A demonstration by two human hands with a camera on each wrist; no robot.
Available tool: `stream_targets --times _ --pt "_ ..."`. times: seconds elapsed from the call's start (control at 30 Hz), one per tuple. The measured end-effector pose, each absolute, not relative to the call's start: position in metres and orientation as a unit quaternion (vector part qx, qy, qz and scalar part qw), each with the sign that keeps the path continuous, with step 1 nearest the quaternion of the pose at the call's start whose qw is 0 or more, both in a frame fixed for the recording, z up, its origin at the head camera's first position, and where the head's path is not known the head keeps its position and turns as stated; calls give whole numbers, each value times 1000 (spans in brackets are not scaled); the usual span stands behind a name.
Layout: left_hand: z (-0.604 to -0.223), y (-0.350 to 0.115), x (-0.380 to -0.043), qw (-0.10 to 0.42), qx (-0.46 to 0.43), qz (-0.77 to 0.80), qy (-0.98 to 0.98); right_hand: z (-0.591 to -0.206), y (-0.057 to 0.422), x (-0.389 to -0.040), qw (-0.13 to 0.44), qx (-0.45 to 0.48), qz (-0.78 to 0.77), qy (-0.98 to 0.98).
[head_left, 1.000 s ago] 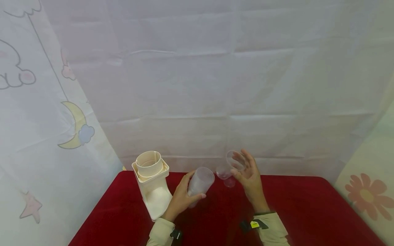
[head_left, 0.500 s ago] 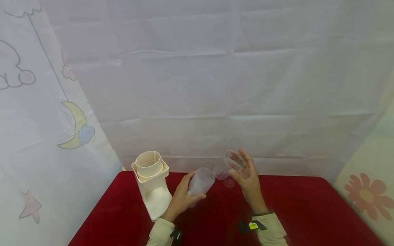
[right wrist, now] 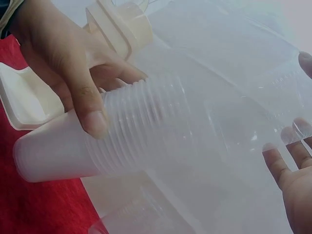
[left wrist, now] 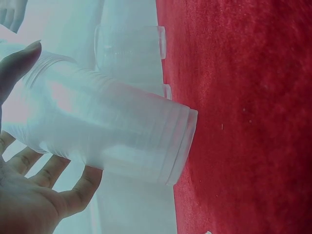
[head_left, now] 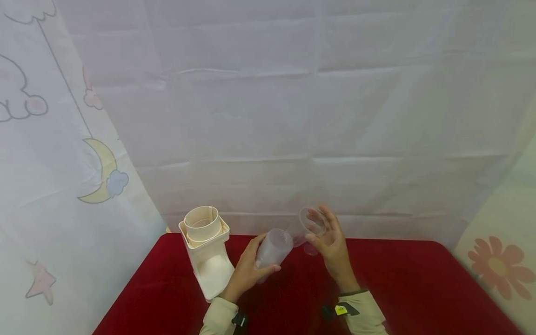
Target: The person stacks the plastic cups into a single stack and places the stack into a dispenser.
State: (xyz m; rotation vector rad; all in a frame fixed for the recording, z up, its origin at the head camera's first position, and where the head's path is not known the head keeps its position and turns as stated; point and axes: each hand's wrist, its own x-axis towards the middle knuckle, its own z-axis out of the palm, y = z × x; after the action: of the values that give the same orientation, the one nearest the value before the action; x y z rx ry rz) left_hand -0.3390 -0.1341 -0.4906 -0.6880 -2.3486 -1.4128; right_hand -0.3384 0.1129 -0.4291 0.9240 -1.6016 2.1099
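Note:
My left hand (head_left: pixel 247 270) grips a stack of nested clear plastic cups (head_left: pixel 274 251), tilted so its rims face up and right. Up close in the left wrist view, the stack (left wrist: pixel 122 126) slants across with its bottom toward the red cloth. My right hand (head_left: pixel 337 251) holds a single clear plastic cup (head_left: pixel 313 228) between thumb and fingers. That cup (right wrist: pixel 256 122) has its narrow end close to the mouth of the stack. Behind the hands, another clear cup (head_left: pixel 311 249) stands on the table, partly hidden by the held one.
A cream plastic holder (head_left: pixel 211 270) with a round collar on top stands left of my left hand. Red cloth (head_left: pixel 402 288) covers the table. A pale, creased sheet (head_left: pixel 251 116) hangs behind it, and printed sheets flank both sides.
My right hand has moved a little to the left with the single cup, bringing it nearer the stack. The left hand and the stack have stayed nearly still.

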Motion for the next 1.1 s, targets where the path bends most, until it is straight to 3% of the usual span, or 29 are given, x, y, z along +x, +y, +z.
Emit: stream_targets --times 1.1 --pt "-489 -132 -338 172 -243 -470 -831 -436 95 -335 140 343 737 -565"
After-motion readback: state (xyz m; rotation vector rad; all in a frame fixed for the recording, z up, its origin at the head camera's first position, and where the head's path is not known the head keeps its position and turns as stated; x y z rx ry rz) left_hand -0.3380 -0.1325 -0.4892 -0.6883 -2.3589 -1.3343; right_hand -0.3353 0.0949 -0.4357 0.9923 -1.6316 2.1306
